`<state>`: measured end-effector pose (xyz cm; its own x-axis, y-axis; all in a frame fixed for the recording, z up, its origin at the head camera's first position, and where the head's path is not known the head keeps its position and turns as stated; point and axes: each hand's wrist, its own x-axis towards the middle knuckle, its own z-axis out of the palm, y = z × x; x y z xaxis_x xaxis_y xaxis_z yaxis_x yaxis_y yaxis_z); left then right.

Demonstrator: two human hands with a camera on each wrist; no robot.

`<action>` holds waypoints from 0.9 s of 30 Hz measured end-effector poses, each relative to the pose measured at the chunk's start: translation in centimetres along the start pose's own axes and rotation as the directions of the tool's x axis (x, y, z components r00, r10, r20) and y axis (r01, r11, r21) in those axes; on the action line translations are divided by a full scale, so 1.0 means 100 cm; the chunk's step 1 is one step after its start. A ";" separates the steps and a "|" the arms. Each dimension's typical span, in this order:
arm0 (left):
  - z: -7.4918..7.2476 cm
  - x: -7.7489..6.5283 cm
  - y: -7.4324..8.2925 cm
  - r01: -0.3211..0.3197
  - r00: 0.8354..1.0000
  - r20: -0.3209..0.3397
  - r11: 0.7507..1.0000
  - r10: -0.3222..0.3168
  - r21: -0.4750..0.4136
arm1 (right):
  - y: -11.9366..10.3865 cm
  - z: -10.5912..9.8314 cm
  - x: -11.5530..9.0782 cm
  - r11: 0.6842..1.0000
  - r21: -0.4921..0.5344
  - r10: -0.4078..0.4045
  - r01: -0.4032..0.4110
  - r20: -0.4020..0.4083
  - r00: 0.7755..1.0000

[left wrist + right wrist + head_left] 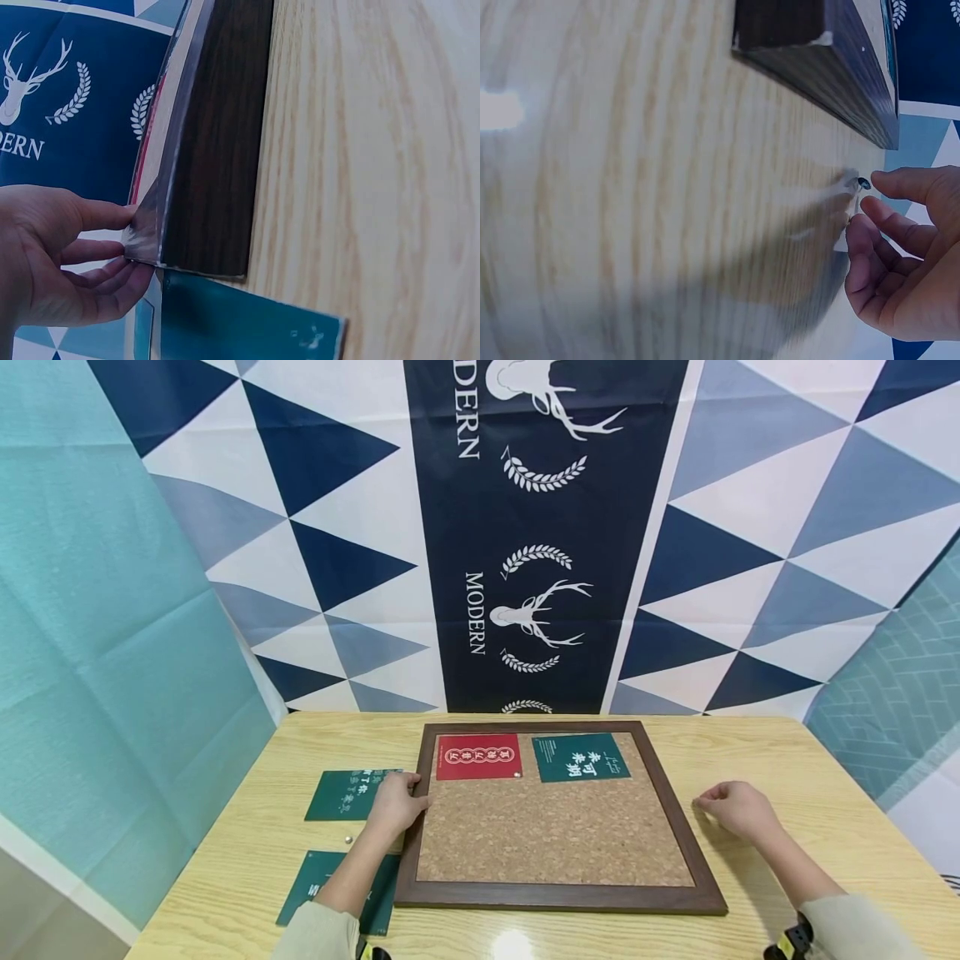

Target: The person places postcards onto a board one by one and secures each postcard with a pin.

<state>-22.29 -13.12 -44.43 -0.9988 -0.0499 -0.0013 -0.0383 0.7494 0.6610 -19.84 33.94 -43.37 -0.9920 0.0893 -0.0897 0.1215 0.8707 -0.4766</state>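
Observation:
A cork board (555, 835) with a dark brown frame lies on the table. My left hand (396, 803) grips the frame's left side; in the left wrist view its fingers and thumb (109, 215) meet at the edge. To the board's right, my right hand (738, 810) hovers low over the table, thumb and forefinger a little apart. Close to those fingertips is a small dark shiny pin-like piece (864, 182), its kind hard to tell. A red card (477, 757) and a green card (581, 757) lie on the cork's upper part.
Two more green cards, an upper one (333, 797) and a lower one (303, 885), lie left of the board, partly covered by the left arm and hand. A small silvery round piece (348, 839) sits between them. Behind the table (247, 827) hangs a patterned cloth (517, 527).

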 end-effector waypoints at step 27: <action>-0.002 -0.002 0.001 0.006 1.000 0.006 1.000 -0.006 -0.012 | -0.002 0.004 0.000 1.000 -0.010 0.003 -0.003 -0.015 1.000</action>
<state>-22.05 -13.16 -44.24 -0.9987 -0.0507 -0.0100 -0.0443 0.7410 0.6700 -19.82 33.54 -43.66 -0.9920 0.0990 -0.0777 0.1240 0.8754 -0.4673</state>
